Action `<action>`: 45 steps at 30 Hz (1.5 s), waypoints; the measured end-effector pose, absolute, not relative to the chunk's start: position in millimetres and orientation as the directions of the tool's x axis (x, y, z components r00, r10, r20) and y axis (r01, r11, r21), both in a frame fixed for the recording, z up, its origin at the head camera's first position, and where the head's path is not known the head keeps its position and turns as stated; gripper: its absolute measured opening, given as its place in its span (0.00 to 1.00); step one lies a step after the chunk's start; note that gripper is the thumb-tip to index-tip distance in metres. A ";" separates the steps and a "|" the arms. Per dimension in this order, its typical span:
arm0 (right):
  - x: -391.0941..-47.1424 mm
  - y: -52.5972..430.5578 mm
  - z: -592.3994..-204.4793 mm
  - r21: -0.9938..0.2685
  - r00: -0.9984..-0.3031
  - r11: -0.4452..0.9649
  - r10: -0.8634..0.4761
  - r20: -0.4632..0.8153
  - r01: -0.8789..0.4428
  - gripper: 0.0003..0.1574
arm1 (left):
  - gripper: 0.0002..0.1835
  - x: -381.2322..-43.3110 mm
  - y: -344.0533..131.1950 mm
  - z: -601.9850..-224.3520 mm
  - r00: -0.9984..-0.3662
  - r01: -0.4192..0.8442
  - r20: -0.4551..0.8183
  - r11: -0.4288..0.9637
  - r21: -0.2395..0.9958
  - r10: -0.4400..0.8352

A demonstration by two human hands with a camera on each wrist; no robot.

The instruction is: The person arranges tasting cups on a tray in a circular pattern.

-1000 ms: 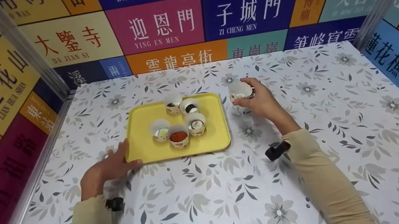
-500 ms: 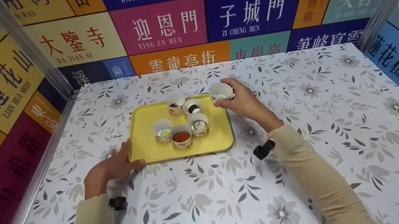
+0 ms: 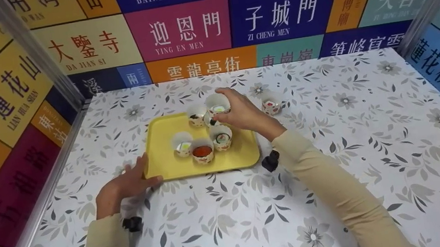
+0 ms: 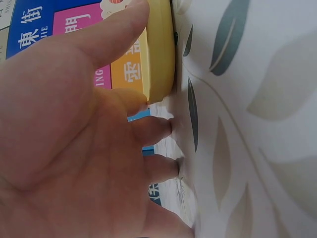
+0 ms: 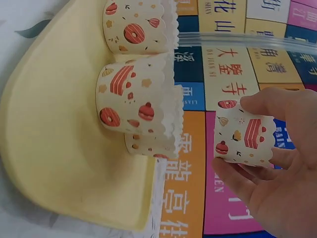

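Note:
My right hand (image 3: 246, 114) pinches a paper baking cup (image 3: 216, 100) between thumb and fingers, over the back of the yellow tray (image 3: 158, 135). Something white and green shows inside it; in the right wrist view, cake and doughnut prints cover the cup's wall (image 5: 237, 134). Several similar cups stand on the tray. One holds red-orange bits (image 3: 202, 151), another a sushi roll (image 3: 222, 139). The held cup partly hides a cup with a black-banded piece. At the tray's left front corner rests my left hand (image 3: 125, 187), thumb along the rim (image 4: 161, 59), fingers spread down to the table.
Another cup (image 3: 271, 105) with something red and white inside stands on the table right of the tray, just beyond the right forearm. A floral cloth (image 3: 296, 198) covers the table. Sign-patterned panels (image 3: 183, 27) rise behind and at both sides.
My right hand has carried the paper cup leftward from beside the tray to above its back part. The cup right of the tray has come into sight. The left hand stays at the corner.

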State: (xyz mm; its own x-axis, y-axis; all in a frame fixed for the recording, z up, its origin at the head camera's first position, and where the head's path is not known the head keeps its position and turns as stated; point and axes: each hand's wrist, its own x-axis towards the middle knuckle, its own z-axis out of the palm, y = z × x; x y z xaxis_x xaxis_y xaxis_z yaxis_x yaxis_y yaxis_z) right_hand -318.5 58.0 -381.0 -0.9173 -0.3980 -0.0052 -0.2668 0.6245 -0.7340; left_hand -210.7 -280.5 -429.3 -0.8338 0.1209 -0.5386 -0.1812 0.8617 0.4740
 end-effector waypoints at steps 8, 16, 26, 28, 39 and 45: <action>-322.8 19.6 -376.3 -0.698 -0.881 0.627 -0.474 0.009 -0.344 0.46 | 0.58 -209.9 -280.4 -428.6 -0.828 -0.191 -0.547 0.857 0.479 0.121; -327.4 -12.4 -374.0 -0.671 -0.877 0.661 -0.479 -0.032 -0.336 0.46 | 0.57 -211.3 -279.0 -427.8 -0.821 -0.208 -0.562 0.866 0.456 0.098; -334.7 -44.7 -379.6 -0.667 -0.878 0.672 -0.475 -0.057 -0.320 0.45 | 0.57 -212.2 -279.0 -427.1 -0.820 -0.206 -0.562 0.859 0.468 0.110; -335.6 -49.8 -381.8 -0.658 -0.877 0.679 -0.477 -0.060 -0.325 0.44 | 0.57 -212.2 -279.5 -427.2 -0.820 -0.203 -0.562 0.860 0.469 0.113; -336.0 -68.6 -395.9 -0.626 -0.882 0.719 -0.460 -0.102 -0.302 0.46 | 0.56 -210.3 -280.7 -428.4 -0.836 -0.132 -0.523 0.865 0.483 0.164; -335.8 -76.0 -399.4 -0.613 -0.888 0.740 -0.440 -0.132 -0.275 0.46 | 0.56 -210.3 -279.8 -428.1 -0.838 -0.137 -0.524 0.871 0.472 0.152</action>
State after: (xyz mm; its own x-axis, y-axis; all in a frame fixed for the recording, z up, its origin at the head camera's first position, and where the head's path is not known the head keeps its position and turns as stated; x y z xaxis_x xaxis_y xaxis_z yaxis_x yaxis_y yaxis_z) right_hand -335.8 -76.0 -399.4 -0.8881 -0.4401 -0.1325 -0.2753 0.7402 -0.6135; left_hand -210.3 -279.8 -428.1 -0.8379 0.1522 -0.5241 -0.1372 0.8707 0.4723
